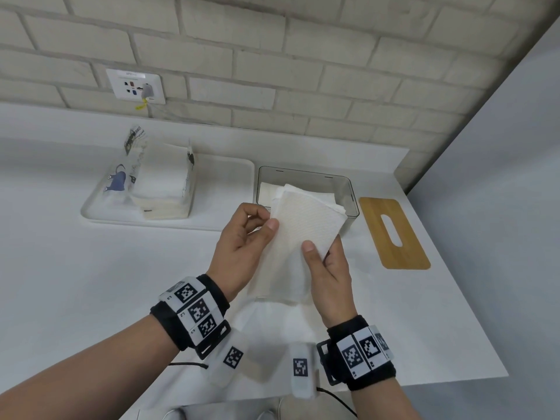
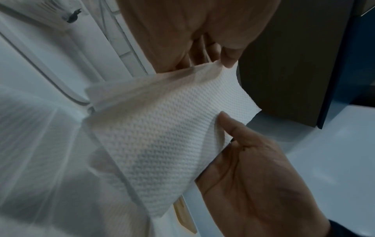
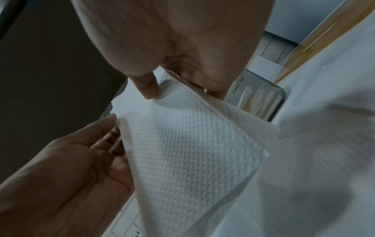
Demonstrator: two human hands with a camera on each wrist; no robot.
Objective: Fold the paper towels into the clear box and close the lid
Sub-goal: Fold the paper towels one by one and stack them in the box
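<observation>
- Left hand (image 1: pixel 242 237) pinches the paper towel (image 1: pixel 300 237) at its left edge.
- Right hand (image 1: pixel 328 268) pinches its right edge, holding it just before the clear box (image 1: pixel 348 189).
- Bamboo lid (image 1: pixel 394 234) lies beside the box.

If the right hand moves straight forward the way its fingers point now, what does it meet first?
Probably the clear box, open and partly filled with towels. The right hand, holding the folded paper towel, points up-left toward its near wall; depth is uncertain.

We see a paper towel (image 1: pixel 298 234) of soft white paper, embossed with a fine dimpled weave. The box (image 1: pixel 348 189) is clear smooth plastic. The lid (image 1: pixel 406 253) at right is matt pale wood. The table (image 1: pixel 91 283) is smooth matt white.
</observation>
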